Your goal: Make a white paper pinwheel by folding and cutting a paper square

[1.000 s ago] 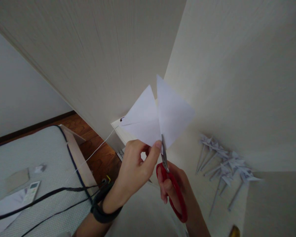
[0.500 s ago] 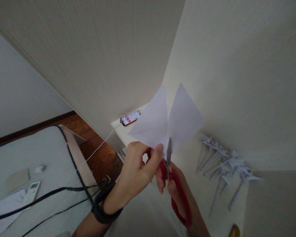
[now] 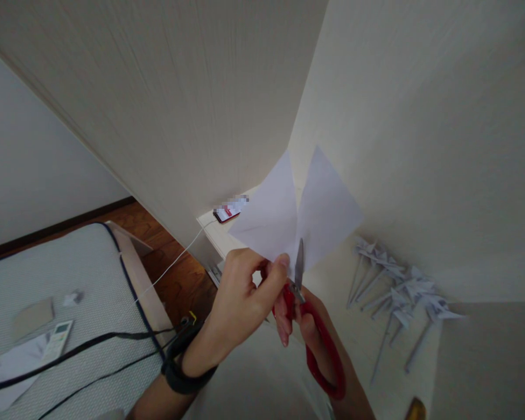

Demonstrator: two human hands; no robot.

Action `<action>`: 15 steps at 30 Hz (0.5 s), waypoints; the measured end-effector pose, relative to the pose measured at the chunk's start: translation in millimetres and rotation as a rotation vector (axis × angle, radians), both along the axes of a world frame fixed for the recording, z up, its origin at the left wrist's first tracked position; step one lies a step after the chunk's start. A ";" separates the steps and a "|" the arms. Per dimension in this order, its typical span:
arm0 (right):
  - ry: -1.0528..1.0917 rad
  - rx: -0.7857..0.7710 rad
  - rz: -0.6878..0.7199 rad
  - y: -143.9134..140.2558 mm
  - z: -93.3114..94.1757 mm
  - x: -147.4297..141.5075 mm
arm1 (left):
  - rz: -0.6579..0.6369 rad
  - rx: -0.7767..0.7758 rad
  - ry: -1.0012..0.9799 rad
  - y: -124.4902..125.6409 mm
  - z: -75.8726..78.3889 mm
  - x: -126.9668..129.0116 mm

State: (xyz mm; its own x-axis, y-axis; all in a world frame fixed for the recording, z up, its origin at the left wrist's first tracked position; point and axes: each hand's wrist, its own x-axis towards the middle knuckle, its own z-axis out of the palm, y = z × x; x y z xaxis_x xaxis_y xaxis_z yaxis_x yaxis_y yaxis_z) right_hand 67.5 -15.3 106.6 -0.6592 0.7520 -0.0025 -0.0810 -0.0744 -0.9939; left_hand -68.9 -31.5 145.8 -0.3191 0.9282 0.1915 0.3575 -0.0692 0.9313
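Scissors at a slit in a held sheet of paper

The left hand (image 3: 240, 297) pinched the paper (image 3: 297, 219) at its near corner, holding it up before the wall; the right hand (image 3: 315, 332) gripped the red scissors (image 3: 319, 344), blade tip in the cut between the two flaps. Paper pinwheels (image 3: 398, 291) lay on the tabletop (image 3: 359, 338) to the right, a remote (image 3: 56, 338) on the bed (image 3: 91, 291) at left.

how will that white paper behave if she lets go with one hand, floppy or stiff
Probably floppy: the white paper is a thin sheet pinched at its lower edge by the left hand, and its two flaps splay apart around the cut. It looks very light, so it would likely flutter rather than drop. It seems easy to tear where the scissors, gripped in the right hand, enter it.
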 end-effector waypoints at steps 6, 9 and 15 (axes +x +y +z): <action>-0.035 -0.029 0.009 0.1 2.8 2.1 | 0.006 -0.047 -0.023 -1.7 -0.5 -0.1; -0.012 -0.023 -0.008 -0.8 3.1 1.0 | -0.029 -0.024 0.007 -1.1 -0.2 0.0; 0.004 0.013 -0.028 -1.6 -0.9 -2.2 | -0.004 -0.005 0.067 -0.4 1.1 0.7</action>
State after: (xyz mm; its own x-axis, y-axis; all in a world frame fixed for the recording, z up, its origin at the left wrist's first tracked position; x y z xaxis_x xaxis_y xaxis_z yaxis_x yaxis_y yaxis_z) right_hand 65.4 -16.9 105.7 -0.6379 0.7700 0.0105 -0.0872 -0.0587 -0.9945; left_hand -68.3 -31.9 146.8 -0.3018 0.9305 0.2075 0.4187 -0.0662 0.9057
